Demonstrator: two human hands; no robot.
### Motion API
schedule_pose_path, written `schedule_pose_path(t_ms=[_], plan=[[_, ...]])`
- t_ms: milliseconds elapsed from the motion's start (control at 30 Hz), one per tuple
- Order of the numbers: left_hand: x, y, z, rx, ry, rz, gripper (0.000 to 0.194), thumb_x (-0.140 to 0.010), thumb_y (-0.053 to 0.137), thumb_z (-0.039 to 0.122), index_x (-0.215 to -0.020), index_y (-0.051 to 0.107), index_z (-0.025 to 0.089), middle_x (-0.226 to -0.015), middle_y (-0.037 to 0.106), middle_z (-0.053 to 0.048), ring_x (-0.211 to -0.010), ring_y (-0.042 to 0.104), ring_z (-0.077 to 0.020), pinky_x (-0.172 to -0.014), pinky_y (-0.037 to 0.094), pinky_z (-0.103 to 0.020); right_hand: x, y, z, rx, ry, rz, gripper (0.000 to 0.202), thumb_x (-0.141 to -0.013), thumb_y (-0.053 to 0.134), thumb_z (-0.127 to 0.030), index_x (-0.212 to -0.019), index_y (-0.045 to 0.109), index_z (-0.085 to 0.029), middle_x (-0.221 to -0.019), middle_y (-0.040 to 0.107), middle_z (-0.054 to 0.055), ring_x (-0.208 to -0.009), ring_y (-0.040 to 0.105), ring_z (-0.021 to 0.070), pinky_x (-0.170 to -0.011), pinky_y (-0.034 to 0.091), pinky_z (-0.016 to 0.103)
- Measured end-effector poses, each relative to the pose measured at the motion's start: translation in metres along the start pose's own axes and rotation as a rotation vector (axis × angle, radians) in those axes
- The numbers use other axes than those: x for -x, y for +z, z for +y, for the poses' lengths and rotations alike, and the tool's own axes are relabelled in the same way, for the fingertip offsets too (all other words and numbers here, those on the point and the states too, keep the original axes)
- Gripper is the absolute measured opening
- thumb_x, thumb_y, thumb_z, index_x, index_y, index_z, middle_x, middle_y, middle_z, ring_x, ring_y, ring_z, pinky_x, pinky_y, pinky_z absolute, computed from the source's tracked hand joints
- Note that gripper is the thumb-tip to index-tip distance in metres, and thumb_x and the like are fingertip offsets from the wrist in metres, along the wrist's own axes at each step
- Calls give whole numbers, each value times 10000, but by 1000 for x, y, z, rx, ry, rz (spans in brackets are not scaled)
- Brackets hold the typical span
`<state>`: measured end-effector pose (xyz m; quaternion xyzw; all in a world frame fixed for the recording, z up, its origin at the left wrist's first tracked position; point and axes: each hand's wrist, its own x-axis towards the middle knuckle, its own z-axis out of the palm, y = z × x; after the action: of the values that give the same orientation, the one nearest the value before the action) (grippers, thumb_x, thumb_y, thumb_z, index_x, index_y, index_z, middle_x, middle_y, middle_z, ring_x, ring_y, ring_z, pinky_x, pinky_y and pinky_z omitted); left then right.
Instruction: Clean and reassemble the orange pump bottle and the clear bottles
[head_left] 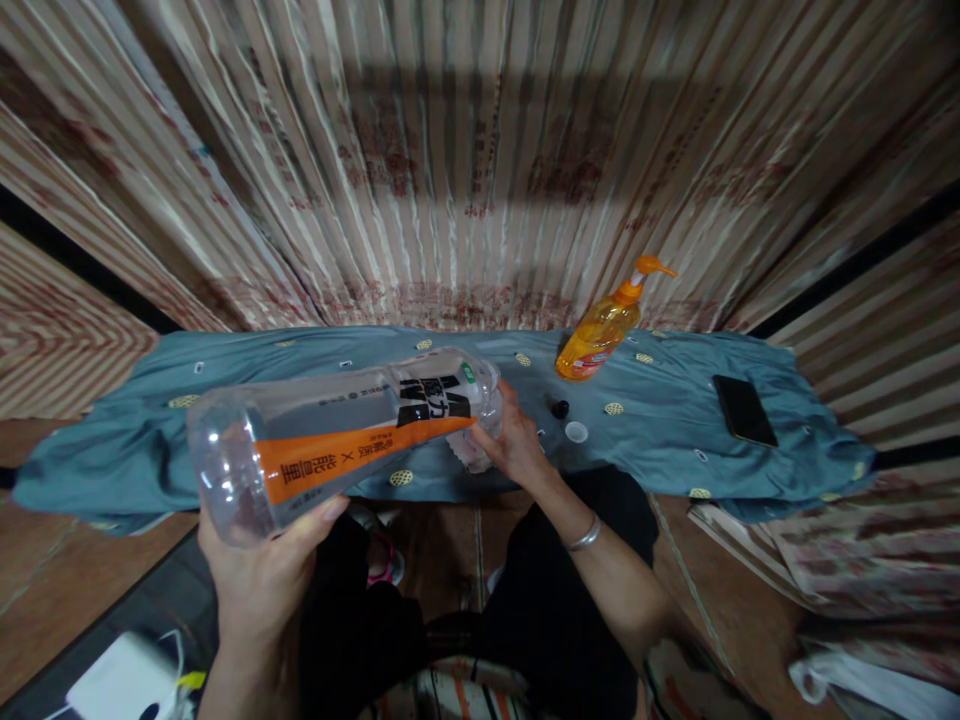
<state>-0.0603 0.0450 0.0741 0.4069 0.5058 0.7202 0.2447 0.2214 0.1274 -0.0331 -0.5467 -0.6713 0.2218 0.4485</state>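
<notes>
A large clear plastic bottle [330, 440] with an orange and black label lies tilted across the air above the cloth, its neck towards the right. My left hand [262, 560] is closed around its wide base from below. Closed at the neck end is my right hand [517, 435], thumb and fingers around it. Just under the neck, a small clear plastic item [469, 455] shows partly; the bottle and right hand hide the rest, so I cannot tell whether the hand touches it. Near the right hand lie a white cap [576, 432] and a small black round piece [559, 409].
An orange pump bottle [600, 335] stands at the back on the blue-grey patterned cloth [660, 440]. A black phone [744, 410] lies to the right. Patterned curtains [480, 170] hang behind. A white device [124, 680] with a cable sits at lower left.
</notes>
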Motion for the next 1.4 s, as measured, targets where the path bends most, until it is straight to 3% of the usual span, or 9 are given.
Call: schedule_pose_path(t_ms=[133,300,967,1100,1267,1400], plan=[[-1,-2,-3,-11,4,1,790,-369,1186,311,-1068,822,258,-1133,841,-20,-977,758,-237,-1183,630,-462,0,-1,-2,6,17,-9,852,-1005,842,-503,-1717,517,-168,-1512,809,228,-1362,833,421,-1168,704,615],[-3,-6,-6,-50,48,-22,833,-398,1194,384,-1131,818,258,-1149,818,-27,-1008,778,-268,-1221,617,-530,0,0,-2,18,30,-23,859,-1006,825,-503,-1719,498,-151,-1540,799,241,-1375,826,429,-1178,692,632],[-6,-3,0,-77,73,-31,831,-380,1186,384,-1116,809,302,-1165,817,-23,-1103,814,-347,-1281,578,-669,-1,-3,-5,2,23,-27,849,-1003,844,-476,-1730,510,-190,-1592,776,225,-1427,802,420,-1205,674,593],[-6,-5,-1,-93,57,-11,856,-344,1193,406,-1103,813,288,-1214,827,-37,-1092,808,-340,-1294,569,-666,-1,-2,-3,-1,36,-28,863,-994,852,-481,-1723,507,-176,-1590,773,240,-1434,799,429,-1211,671,601],[-6,-4,1,-88,65,-15,844,-345,1194,401,-1083,799,289,-1095,820,-7,-1046,800,-321,-1291,564,-685,-1,-2,-3,-15,34,-30,878,-997,837,-510,-1721,493,-155,-1538,801,242,-1382,825,426,-1183,684,599],[-5,-2,3,-69,50,-12,837,-352,1196,390,-1088,814,279,-1164,831,-25,-1001,796,-305,-1298,558,-702,0,-2,-3,-7,32,-23,866,-994,840,-502,-1718,503,-168,-1550,798,236,-1384,824,423,-1181,685,596]])
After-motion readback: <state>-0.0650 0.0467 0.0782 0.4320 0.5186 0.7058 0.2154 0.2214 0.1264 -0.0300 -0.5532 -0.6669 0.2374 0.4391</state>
